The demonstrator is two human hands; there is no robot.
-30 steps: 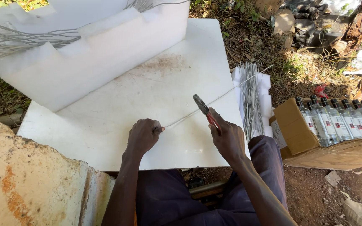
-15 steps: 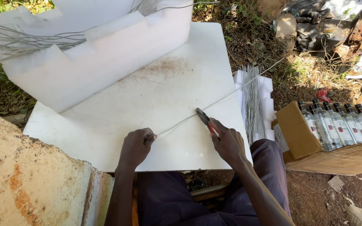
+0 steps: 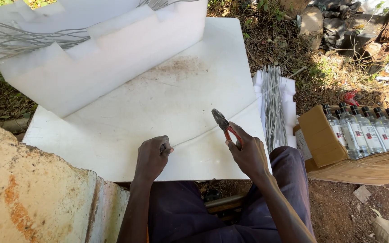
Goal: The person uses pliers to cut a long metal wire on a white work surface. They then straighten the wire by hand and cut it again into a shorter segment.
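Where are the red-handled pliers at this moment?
In the head view, the red-handled pliers are in the right hand, raised above the white board, just left of the bundle of cut wires.

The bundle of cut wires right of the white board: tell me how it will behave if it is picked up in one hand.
The bundle of cut wires lies loose and untied on a white foam piece, so it would probably splay or shed pieces. Each rod looks thin and straight, likely stiff over its length yet springy. Being smooth metal, they may slip past each other, and single rods could roll.

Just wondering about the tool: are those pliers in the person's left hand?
No, the red-handled pliers are held in the right hand; the left hand pinches a thin wire.
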